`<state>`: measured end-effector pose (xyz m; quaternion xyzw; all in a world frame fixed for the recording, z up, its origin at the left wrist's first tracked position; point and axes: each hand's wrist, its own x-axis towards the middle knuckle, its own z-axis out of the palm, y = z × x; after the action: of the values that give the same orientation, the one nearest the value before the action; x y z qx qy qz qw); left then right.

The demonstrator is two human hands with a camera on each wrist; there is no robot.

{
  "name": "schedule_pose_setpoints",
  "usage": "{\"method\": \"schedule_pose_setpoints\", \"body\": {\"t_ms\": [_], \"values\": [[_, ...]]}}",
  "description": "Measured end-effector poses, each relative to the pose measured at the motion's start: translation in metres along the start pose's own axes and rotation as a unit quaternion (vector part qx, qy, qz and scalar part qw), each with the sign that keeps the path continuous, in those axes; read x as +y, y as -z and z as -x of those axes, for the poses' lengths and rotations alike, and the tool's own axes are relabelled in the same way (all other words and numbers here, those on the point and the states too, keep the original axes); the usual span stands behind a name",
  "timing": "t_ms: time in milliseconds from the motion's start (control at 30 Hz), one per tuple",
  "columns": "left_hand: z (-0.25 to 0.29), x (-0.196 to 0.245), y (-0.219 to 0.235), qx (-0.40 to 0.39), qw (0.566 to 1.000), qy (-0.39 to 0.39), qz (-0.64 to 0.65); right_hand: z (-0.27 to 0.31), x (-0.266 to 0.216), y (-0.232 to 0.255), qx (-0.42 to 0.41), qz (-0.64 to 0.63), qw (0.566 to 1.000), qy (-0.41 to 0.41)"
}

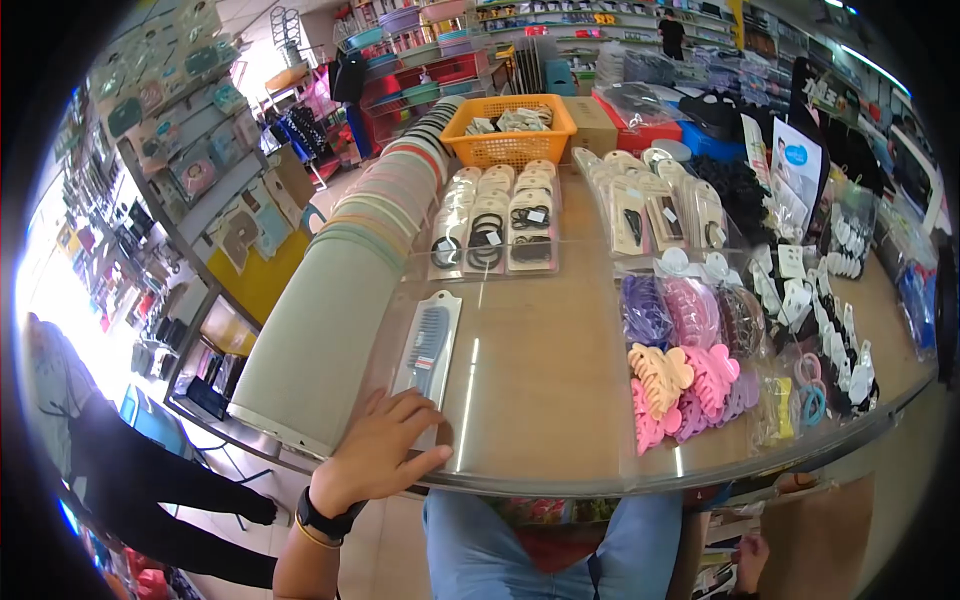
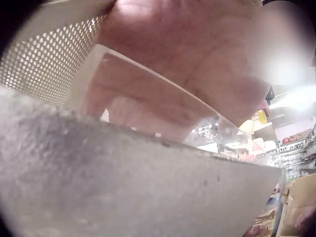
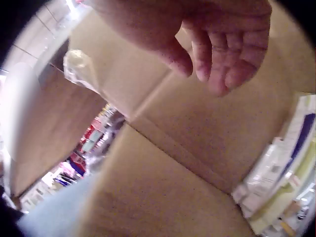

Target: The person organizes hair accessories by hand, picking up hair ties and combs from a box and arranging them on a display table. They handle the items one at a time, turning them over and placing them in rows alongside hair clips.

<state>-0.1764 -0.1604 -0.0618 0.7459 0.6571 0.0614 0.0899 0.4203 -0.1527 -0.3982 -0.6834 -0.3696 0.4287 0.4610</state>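
Observation:
My left hand rests at the near left of the table, fingers spread over the lower end of a packaged grey-blue comb. Its palm shows close above the table edge in the left wrist view. Down at the lower right, beside the seated person's knee, my right hand hangs over an open cardboard box. In the right wrist view its fingers are loosely bent and hold nothing. White and yellow packaged items lie in the box by its right side.
A long row of pale rolls and hair bands lines the table's left side. Carded hair ties sit farther back, before an orange basket. Bagged hair claws fill the right. Another person's dark-trousered leg stands at left.

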Motion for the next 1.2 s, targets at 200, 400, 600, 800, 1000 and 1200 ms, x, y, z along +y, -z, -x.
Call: {"method": "schedule_pose_setpoints", "body": {"t_ms": [200,400,600,800,1000,1200], "values": [[-0.005,0.013,-0.004,0.037,0.999,0.037,-0.008,-0.015,0.161,0.020,-0.027,0.330,0.929,-0.168],[-0.013,0.020,-0.032,0.232,0.962,0.039,0.138,0.015,0.096,-0.059,0.070,0.474,0.858,-0.188],[-0.017,-0.004,-0.046,0.194,0.967,0.060,0.152,-0.001,0.102,-0.068,0.142,0.400,0.833,-0.355],[-0.030,0.041,-0.039,0.191,0.967,0.097,0.141,-0.016,0.174,-0.061,0.173,0.139,0.933,-0.282],[-0.029,0.040,-0.039,0.209,0.965,0.095,0.129,-0.011,0.148,-0.058,0.278,-0.112,0.924,-0.236],[-0.024,0.042,-0.042,0.262,0.956,0.057,0.122,0.028,0.065,-0.018,0.356,-0.099,0.928,-0.049]]}}
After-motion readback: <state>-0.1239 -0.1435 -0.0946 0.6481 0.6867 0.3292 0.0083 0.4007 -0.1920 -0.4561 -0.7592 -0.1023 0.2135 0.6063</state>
